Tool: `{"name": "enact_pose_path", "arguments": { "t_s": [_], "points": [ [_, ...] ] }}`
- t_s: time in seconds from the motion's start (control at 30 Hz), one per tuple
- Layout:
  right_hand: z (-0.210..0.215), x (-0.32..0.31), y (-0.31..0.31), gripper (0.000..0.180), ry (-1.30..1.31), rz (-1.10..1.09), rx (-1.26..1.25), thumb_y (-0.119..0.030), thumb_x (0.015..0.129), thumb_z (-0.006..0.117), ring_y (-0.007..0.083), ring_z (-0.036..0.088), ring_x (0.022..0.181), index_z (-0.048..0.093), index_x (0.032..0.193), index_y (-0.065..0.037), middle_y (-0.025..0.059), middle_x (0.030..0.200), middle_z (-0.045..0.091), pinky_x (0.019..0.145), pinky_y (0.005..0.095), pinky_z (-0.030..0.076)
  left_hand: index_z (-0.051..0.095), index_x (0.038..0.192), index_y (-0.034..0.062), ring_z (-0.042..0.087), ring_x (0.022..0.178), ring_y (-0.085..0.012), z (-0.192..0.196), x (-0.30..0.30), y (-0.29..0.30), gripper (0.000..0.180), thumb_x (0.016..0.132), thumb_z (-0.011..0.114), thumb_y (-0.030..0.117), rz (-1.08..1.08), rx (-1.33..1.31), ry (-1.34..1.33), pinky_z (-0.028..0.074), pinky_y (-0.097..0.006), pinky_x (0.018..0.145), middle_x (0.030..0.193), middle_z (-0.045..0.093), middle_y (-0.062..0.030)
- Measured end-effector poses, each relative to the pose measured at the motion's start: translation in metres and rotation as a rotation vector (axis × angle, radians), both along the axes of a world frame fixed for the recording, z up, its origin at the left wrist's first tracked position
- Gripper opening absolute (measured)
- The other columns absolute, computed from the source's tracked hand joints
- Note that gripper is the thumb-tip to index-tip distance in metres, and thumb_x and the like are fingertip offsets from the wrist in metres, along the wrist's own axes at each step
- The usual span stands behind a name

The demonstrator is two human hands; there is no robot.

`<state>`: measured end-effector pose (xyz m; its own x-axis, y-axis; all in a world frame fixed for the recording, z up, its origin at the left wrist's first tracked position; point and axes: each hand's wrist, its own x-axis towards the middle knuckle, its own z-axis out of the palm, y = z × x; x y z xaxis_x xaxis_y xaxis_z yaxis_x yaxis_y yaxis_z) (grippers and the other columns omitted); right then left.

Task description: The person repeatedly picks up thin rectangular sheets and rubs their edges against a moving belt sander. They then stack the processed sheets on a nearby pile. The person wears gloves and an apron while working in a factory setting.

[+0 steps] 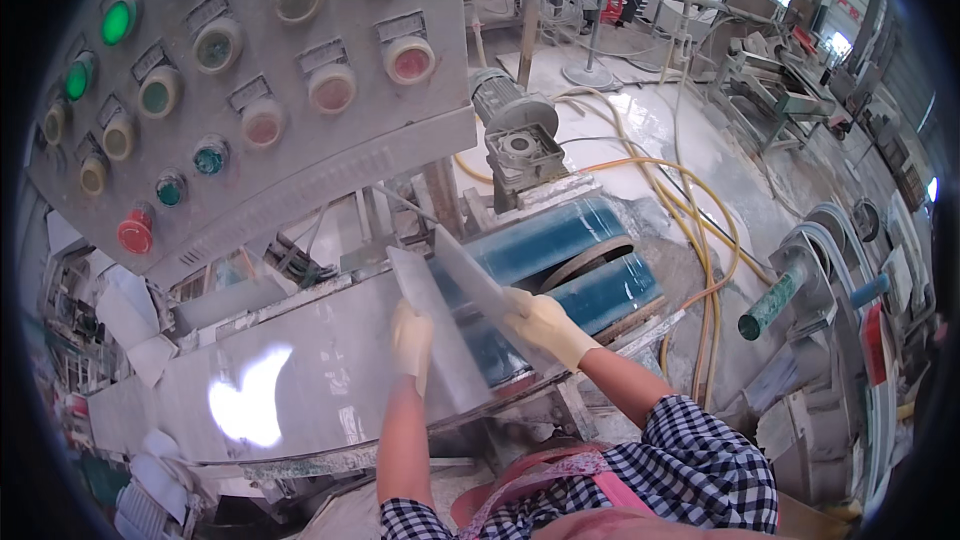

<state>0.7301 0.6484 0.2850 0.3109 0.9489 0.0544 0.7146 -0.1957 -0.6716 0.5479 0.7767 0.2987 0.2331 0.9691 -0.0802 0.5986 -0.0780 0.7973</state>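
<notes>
Two thin grey rectangular slabs stand tilted on edge, side by side with a gap between them, where the pale worktable meets the blue conveyor belts. My left hand (411, 342), in a cream glove, is closed against the outer side of the left slab (440, 335); its fingertips are partly hidden. Gripping the right slab (472, 278) from its right side is my right hand (548, 328), gloved the same way. Beneath and beyond that slab run the blue belts (540, 240). The wet, shiny worktable (330, 340) spreads to the left.
A grey control panel (330, 135) with several round buttons hangs over the far left. Behind the belts sits a grey motor (515, 125). Yellow hoses (690, 210) lie on the floor to the right, near a green roller (772, 305). Stacked slabs (160, 480) stand at lower left.
</notes>
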Motion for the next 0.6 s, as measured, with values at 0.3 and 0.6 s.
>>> {"name": "enact_pose_path", "arguments": {
  "t_s": [0.3,0.6],
  "points": [
    [-0.009,-0.012,0.016,0.051,-0.054,0.059,0.089,-0.043,0.091,0.059,0.0425,0.066,0.092,0.054,0.133,-0.013,0.022,0.101,0.069,0.081,0.0504,0.052,0.059,0.118,-0.0061,0.064,0.1,-0.0337,-0.027,0.025,-0.023,0.037,0.096,0.047,0.02,-0.053,-0.125,-0.474,0.048,-0.04,0.091,0.107,0.065,-0.0228],
    [0.004,-0.025,0.017,0.06,-0.124,0.096,-0.075,-0.024,0.087,0.063,0.0425,0.066,0.09,0.041,0.14,-0.006,0.0232,0.103,0.068,0.079,0.0512,0.051,0.042,0.146,0.0092,0.033,0.142,-0.0369,-0.06,0.011,-0.003,0.088,0.075,0.079,0.046,0.012,0.315,0.718,0.027,-0.06,0.111,0.152,0.039,-0.0164]
  ]
}}
